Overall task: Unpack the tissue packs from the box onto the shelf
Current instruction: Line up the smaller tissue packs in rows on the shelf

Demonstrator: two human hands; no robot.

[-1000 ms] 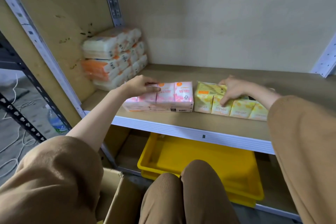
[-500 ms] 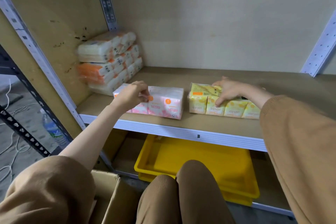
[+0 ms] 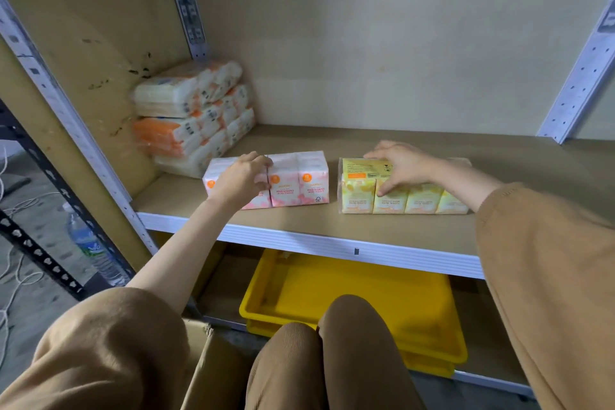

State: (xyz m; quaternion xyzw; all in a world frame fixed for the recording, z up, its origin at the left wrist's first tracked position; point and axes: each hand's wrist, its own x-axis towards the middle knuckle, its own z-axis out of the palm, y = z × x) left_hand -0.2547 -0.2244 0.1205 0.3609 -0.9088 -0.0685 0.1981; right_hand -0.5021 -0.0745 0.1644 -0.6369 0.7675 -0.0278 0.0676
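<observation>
A pink tissue multipack [image 3: 299, 181] stands on the wooden shelf [image 3: 299, 226], near its front edge. My left hand [image 3: 241, 178] lies over the pack's left part with fingers curled on its top. To its right stands a yellow tissue multipack [image 3: 419, 198]. My right hand [image 3: 397, 165] rests on top of it, fingers spread and bent over the front face. A stack of orange-and-white tissue packs [image 3: 193, 116] fills the shelf's back left corner. The open cardboard box [image 3: 213, 363] is at the bottom, by my knees.
A yellow plastic bin [image 3: 432, 303] sits on the lower shelf under the packs. Perforated metal uprights [image 3: 579, 76] frame the shelf at right and left. A water bottle [image 3: 91, 250] and cables lie on the floor at the left.
The pink pack has gone from lying flat to standing on its side, pushed back and left toward the stack. My left hand shifted onto its top. The right hand stays on the yellow pack.
</observation>
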